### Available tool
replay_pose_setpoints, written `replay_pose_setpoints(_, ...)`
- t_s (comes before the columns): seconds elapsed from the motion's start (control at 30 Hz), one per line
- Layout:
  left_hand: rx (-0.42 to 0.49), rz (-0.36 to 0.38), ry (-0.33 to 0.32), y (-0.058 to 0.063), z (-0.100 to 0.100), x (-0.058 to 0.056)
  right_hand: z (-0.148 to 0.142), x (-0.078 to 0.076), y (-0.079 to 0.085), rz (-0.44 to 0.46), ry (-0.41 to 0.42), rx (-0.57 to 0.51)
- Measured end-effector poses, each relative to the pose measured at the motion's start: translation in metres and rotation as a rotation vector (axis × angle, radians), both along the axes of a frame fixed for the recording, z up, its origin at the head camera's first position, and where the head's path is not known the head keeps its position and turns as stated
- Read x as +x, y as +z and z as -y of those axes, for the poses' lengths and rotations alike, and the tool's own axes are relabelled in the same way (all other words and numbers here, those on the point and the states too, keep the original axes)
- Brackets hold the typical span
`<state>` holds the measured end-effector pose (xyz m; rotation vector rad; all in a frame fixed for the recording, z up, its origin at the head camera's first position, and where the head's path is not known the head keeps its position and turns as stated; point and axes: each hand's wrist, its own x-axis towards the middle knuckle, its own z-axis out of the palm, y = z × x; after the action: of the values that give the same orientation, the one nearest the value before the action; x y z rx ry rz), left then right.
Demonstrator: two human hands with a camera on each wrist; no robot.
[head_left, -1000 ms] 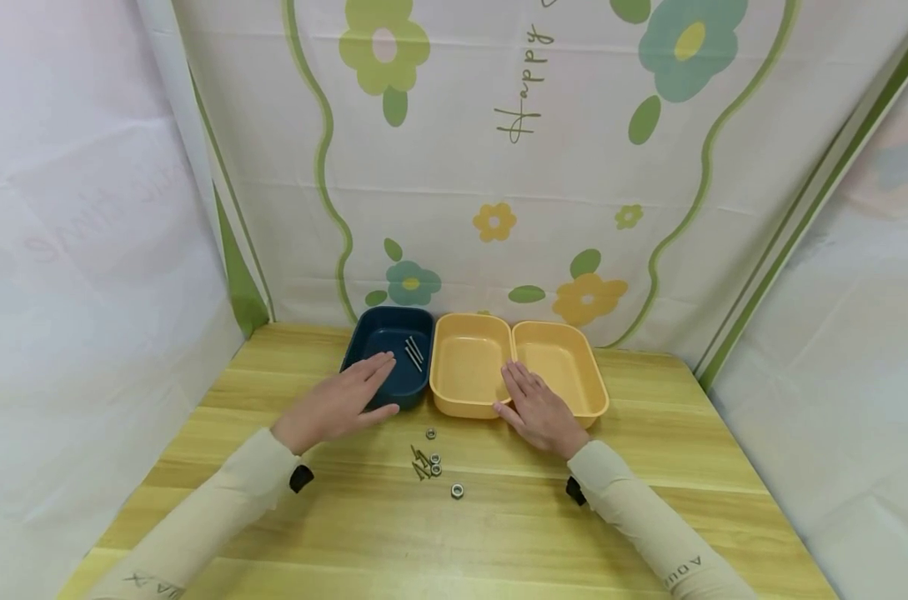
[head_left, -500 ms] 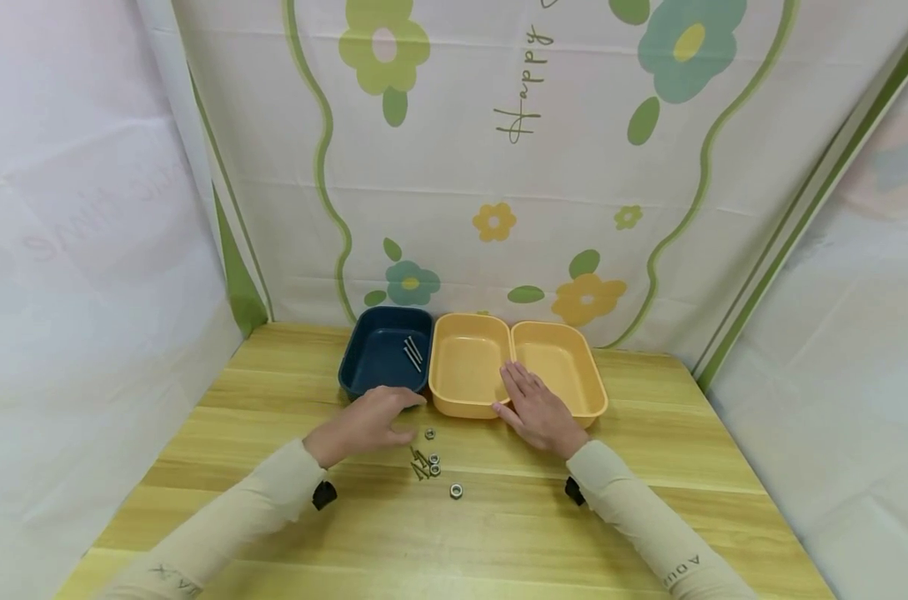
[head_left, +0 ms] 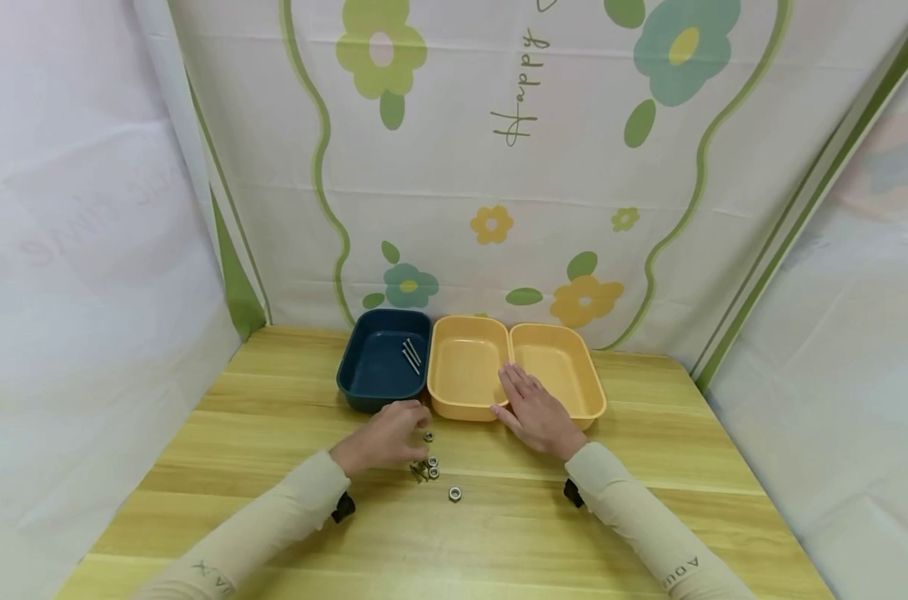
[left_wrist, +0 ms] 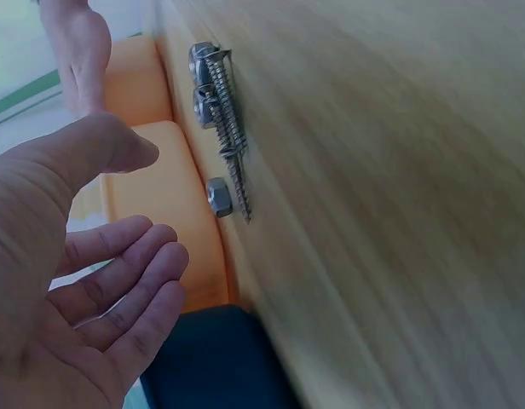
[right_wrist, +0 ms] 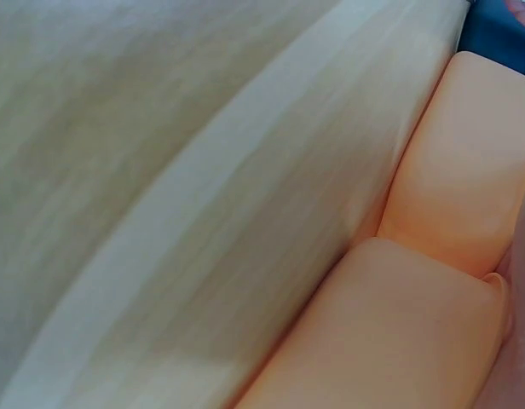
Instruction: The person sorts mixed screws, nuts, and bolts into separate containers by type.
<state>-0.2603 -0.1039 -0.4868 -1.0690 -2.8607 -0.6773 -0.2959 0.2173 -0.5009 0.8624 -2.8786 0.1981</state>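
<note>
My left hand (head_left: 386,435) hovers over the table in front of the dark blue bin. In the left wrist view its thumb stands apart from the bent, relaxed fingers, and nothing is between them. Just beyond the fingertips lie a few brass-coloured screws (head_left: 419,472), partly hidden by the hand in the head view. Beside the screws are hex nuts: a nearest nut (left_wrist: 219,197), a touching pair (head_left: 433,467) and a separate nut (head_left: 455,494) nearer me. My right hand (head_left: 539,414) rests with straight fingers on the adjoining rims of the two yellow bins.
The blue bin (head_left: 374,358), holding several long screws (head_left: 411,357), stands left of the middle yellow bin (head_left: 464,367) and the right yellow bin (head_left: 562,367). They line the back of the wooden table (head_left: 514,542), against a flowered cloth (head_left: 454,158).
My left hand has come back from over the blue bin, moving right and towards me to the screws and nuts. The right hand has stayed in place.
</note>
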Motion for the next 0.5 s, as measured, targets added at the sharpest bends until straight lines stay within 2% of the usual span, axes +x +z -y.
replay_pose_setpoints(0.5,-0.042,0.015,0.020,-0.017,-0.011,-0.013,0.000,-0.001,-0.002,-0.006,-0.003,0.001)
